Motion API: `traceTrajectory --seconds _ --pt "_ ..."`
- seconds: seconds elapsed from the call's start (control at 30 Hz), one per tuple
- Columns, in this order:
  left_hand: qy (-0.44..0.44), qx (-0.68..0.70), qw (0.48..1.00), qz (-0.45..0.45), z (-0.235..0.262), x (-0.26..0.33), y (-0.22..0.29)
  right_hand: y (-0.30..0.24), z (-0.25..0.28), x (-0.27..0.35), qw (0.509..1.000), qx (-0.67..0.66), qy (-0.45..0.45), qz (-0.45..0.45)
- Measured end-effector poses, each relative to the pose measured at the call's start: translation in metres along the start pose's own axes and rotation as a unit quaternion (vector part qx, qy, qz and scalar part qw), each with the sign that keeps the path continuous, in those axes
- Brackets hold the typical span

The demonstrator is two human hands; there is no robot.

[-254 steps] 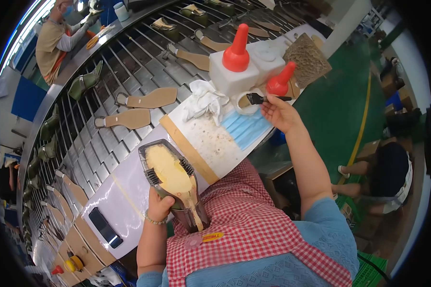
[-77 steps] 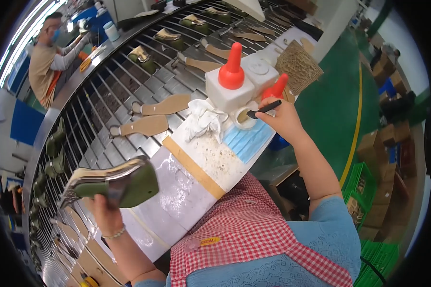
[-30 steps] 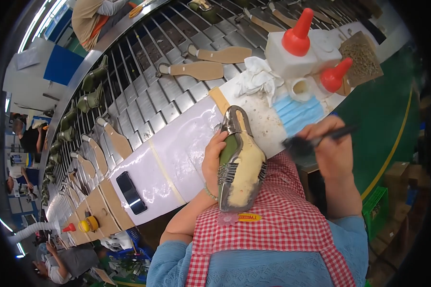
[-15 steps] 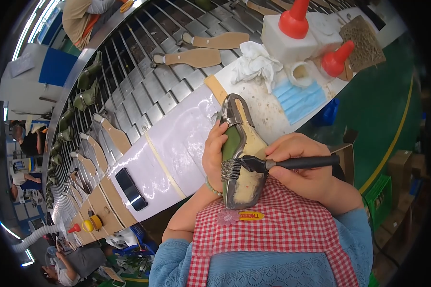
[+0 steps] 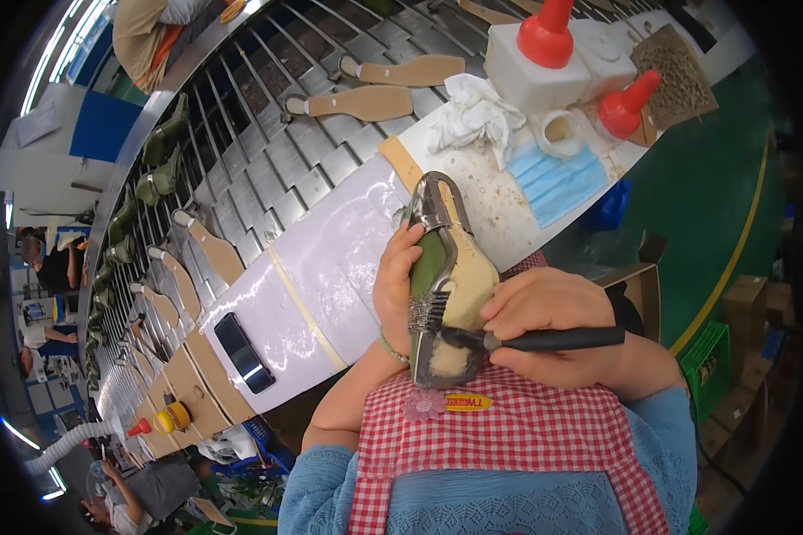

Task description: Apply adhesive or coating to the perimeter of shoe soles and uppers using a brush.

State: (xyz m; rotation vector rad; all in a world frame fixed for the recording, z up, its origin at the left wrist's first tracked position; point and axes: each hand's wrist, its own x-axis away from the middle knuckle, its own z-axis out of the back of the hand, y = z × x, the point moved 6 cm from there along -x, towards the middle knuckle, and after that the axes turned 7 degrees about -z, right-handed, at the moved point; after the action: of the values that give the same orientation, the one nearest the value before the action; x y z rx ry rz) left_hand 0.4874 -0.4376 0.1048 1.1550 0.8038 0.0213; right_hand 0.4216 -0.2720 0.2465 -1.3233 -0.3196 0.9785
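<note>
My left hand (image 5: 397, 283) grips a green shoe upper on its last (image 5: 446, 276), sole side up, close to my chest over a red checked apron. In my right hand (image 5: 544, 325) is a black-handled brush (image 5: 544, 339), its tip touching the pale yellow bottom near the heel end. A white glue pot (image 5: 562, 129) sits on the bench edge beside a blue face mask (image 5: 553, 178) and a white rag (image 5: 473, 116).
White bottles with red cone caps (image 5: 544, 45) stand at the bench's far right. A dark phone (image 5: 244, 352) lies on the white bench top. Tan insoles (image 5: 366, 102) and green shoes (image 5: 165, 174) ride the slatted conveyor. Other people work beyond it.
The right hand went from the glue pot to the shoe with the brush. The left hand brought the shoe in from the conveyor side and turned it sole up at my chest.
</note>
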Motion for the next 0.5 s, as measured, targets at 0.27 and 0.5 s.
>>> traceTrajectory --seconds 0.27,0.5 --pt "-0.098 0.301 0.935 0.161 0.048 -0.055 0.007 0.032 0.037 0.008 0.897 -0.381 0.167 -0.149" --pt "-0.289 0.410 0.811 0.300 0.021 -0.016 -0.019 0.041 0.008 -0.008 0.793 -0.555 0.122 -0.219"
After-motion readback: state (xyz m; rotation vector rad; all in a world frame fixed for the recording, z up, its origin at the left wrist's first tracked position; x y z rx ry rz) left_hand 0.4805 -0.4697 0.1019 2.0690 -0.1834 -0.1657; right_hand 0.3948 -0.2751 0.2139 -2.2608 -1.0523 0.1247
